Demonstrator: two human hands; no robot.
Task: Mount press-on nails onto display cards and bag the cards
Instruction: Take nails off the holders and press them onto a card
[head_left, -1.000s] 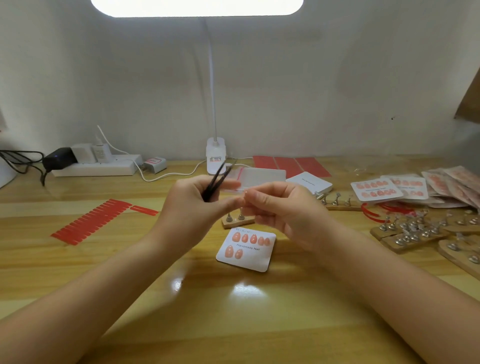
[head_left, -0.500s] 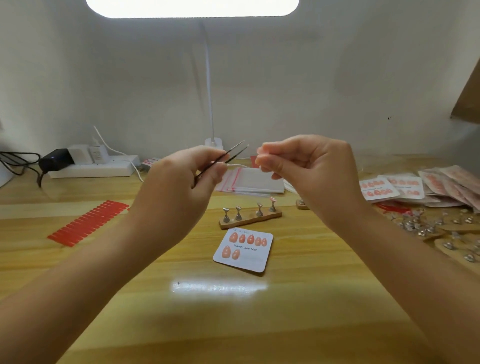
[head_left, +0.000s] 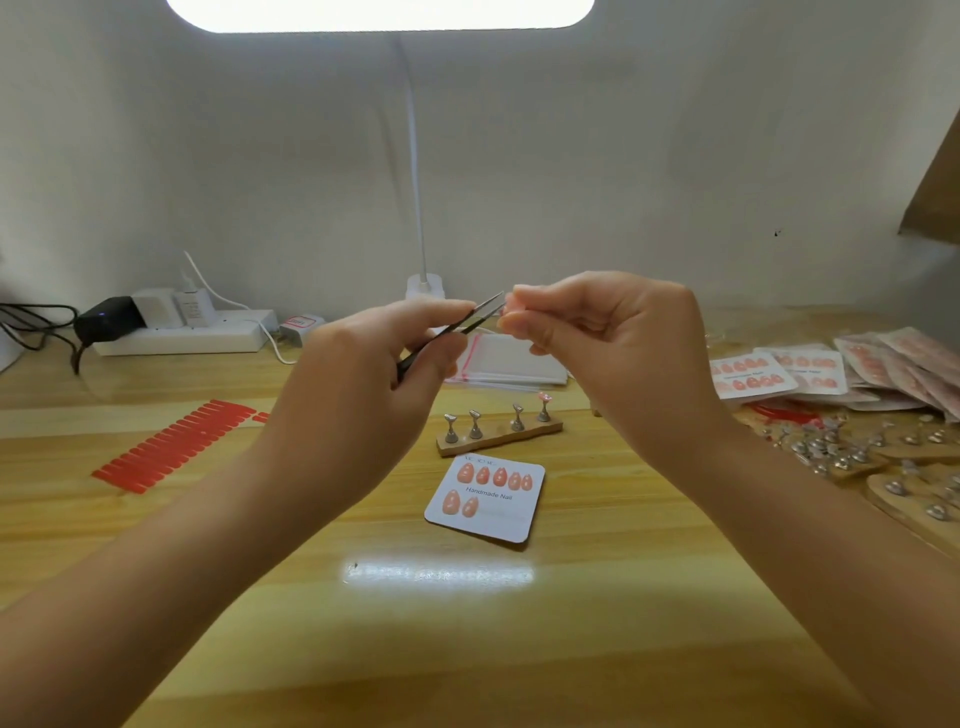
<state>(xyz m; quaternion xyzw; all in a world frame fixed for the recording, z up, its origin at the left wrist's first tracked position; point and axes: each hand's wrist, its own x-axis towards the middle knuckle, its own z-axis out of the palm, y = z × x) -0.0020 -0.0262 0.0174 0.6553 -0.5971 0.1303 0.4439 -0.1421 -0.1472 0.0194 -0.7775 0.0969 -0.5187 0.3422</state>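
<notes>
My left hand (head_left: 363, 374) grips black tweezers (head_left: 470, 322), whose tips point at a small pink press-on nail (head_left: 511, 307) pinched in the fingertips of my right hand (head_left: 618, 348). Both hands are raised above the table. Below them lies a white display card (head_left: 509, 519) printed "Handmade Nail", with several pink nails stuck on it. Behind the card stands a wooden holder strip (head_left: 498, 434) with metal pegs; one pink nail (head_left: 544, 397) sits on its rightmost peg.
A stack of clear bags (head_left: 511, 358) lies behind the holder. Filled cards and bagged cards (head_left: 831, 369) pile at the right, above more peg holders (head_left: 883, 457). Red adhesive strips (head_left: 171, 447) lie at the left; a power strip (head_left: 182, 338) and a lamp base (head_left: 425, 288) stand at the back.
Both hands rose from just above the holder strip to well above the table. The tweezer tips have closed in on the nail in my right fingertips.
</notes>
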